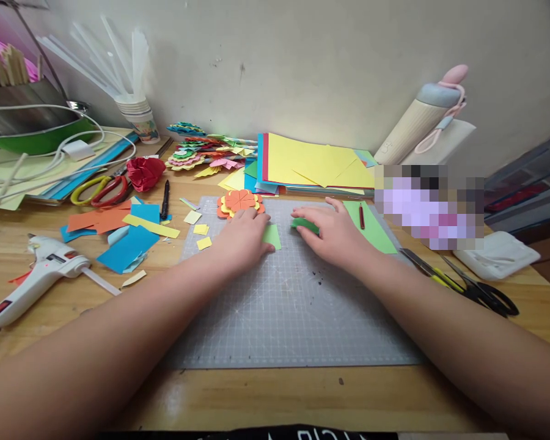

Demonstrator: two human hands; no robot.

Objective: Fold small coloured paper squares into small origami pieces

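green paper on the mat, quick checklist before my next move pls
1. ok: light green piece lies flat on the mat, pinned by the left hand.
2. ok: dark green piece sits under the right hand. Whether it is gripped: cannot tell.
3. ok: the two pieces are apart, with mat showing between them.
4. cannot tell: whether the flower is clear of the left hand. It lies right beside the knuckles.
5. ok: black scissors are close by on the table, right of the mat.
6. cannot tell: whether the glue gun is switched off.
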